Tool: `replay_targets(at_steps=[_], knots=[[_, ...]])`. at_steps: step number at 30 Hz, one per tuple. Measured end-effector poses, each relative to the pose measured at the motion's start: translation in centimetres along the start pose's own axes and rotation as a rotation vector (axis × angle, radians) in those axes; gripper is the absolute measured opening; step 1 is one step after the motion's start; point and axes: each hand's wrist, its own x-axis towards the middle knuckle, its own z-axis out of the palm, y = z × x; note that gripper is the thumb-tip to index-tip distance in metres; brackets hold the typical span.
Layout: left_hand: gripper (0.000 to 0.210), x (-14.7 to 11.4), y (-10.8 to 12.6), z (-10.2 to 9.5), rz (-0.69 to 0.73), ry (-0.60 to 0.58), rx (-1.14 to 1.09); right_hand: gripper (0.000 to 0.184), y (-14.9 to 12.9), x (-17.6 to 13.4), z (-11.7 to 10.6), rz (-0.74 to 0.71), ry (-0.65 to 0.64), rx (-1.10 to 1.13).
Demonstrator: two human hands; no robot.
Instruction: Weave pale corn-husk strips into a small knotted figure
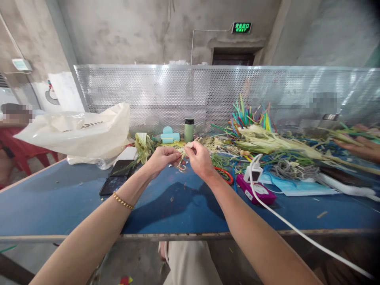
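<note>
My left hand (166, 157) and my right hand (198, 156) are close together over the middle of the blue table. Both have their fingers pinched around a small pale twisted strand (181, 163), which looks like dried husk or fibre; its exact shape is partly hidden by the fingers. Loose ends of it hang just below the fingertips. Behind the hands lies a heap of pale husk scraps (218, 143). To the left of my left hand stands a bundle of yellowish husk leaves (144, 147).
A green thermos (189, 130) stands at the back. To the right are husks (267, 140), coloured pipe cleaners (249, 116), cords (292, 168) and a purple power strip (255, 192) with a white cable. A plastic bag (80, 130) and phone (113, 185) lie left. Another person's hand (360, 148) shows far right.
</note>
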Motion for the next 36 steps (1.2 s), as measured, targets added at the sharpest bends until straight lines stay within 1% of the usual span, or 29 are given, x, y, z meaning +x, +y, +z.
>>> replay_targets(at_steps=[3,5,7,10,17,23,30,32,36], knots=[[0.022,-0.1,0.2,0.1,-0.034,-0.018,-0.043,0.015,-0.1,0.0,-0.1,-0.006,-0.021,0.017],[0.026,-0.2,0.5,0.1,-0.071,-0.065,-0.087,0.015,-0.3,-0.1,-0.2,-0.019,-0.047,0.031],[0.029,-0.3,0.7,0.2,-0.084,-0.084,-0.097,0.015,-0.4,-0.1,-0.2,-0.026,-0.059,0.046],[0.029,-0.3,0.7,0.4,-0.078,-0.043,-0.094,0.015,-0.4,-0.2,-0.1,-0.036,-0.062,0.048],[0.025,-0.1,0.0,1.0,-0.037,0.097,-0.186,0.015,-0.5,-0.4,0.3,-0.044,-0.045,-0.01],[0.02,-0.1,0.1,1.2,-0.057,0.14,-0.217,0.016,-0.6,-0.4,0.4,-0.019,-0.02,0.041],[0.021,-0.2,0.6,0.9,-0.125,0.174,-0.271,0.022,-0.6,0.2,-0.5,0.139,-0.118,0.304],[0.02,-0.2,0.7,0.8,-0.134,0.195,-0.286,0.025,-0.5,0.2,-0.7,0.149,-0.136,0.311],[0.019,-0.1,0.7,0.8,-0.138,0.222,-0.29,0.028,-0.3,0.1,-0.6,0.077,-0.174,0.199]])
